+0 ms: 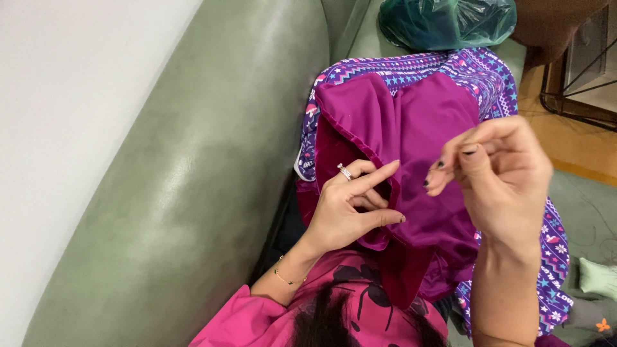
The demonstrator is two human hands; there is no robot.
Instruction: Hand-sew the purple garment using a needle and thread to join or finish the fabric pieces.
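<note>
Lying under both hands [350,209], magenta cloth [411,128] touches the left one.

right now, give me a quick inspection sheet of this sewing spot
surface: green leather sofa, patterned purple blanket over the lap
job's things: magenta fabric, folded edge under the left hand
clutter: teal plastic bag on the sofa
hands: left hand pinches the fabric fold; right hand raised, fingertips pinched, needle or thread too small to tell
cables: nothing seen
surroundings: white wall, wooden floor, dark metal frame
</note>
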